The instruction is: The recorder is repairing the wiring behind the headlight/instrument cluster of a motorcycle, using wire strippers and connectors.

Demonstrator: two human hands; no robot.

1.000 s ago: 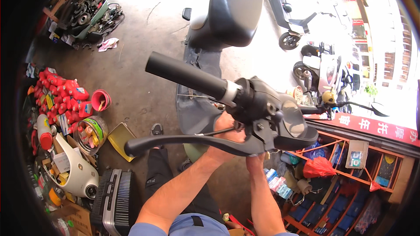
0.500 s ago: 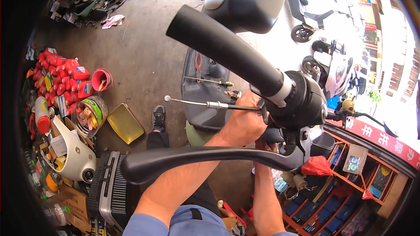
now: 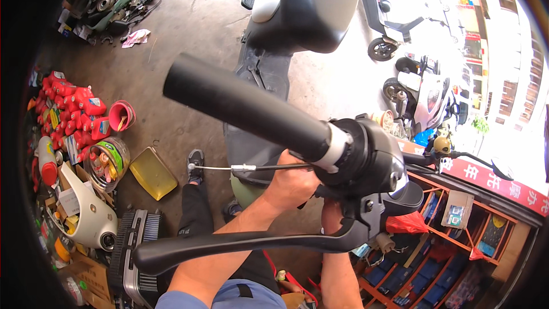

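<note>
A black scooter handlebar with a thick rubber grip [image 3: 246, 109] slants across the middle, its white collar [image 3: 337, 149] beside the black switch housing [image 3: 372, 149]. Below it a long black brake lever [image 3: 229, 247] reaches to the left. My left hand [image 3: 293, 186] is closed round a black brake cable [image 3: 274, 167] near the housing; the bare inner wire, tipped with a small round end, sticks out leftward past a metal ferrule. My right hand [image 3: 331, 217] is under the lever bracket [image 3: 366, 212], its fingers mostly hidden behind it.
The scooter's seat [image 3: 311, 11] lies ahead. On the left floor are red bottles [image 3: 71, 109], a pink bucket [image 3: 121, 115], a yellow tray [image 3: 153, 174], a white fairing [image 3: 94, 217] and a ridged case [image 3: 134, 252]. An orange shelf rack [image 3: 452, 206] stands right; other scooters [image 3: 434, 94] are parked beyond.
The view has shifted, with handlebar and lever now lower and further left. My left hand stays on the cable. The tools seen earlier on the scooter's footboard are now out of sight behind the grip.
</note>
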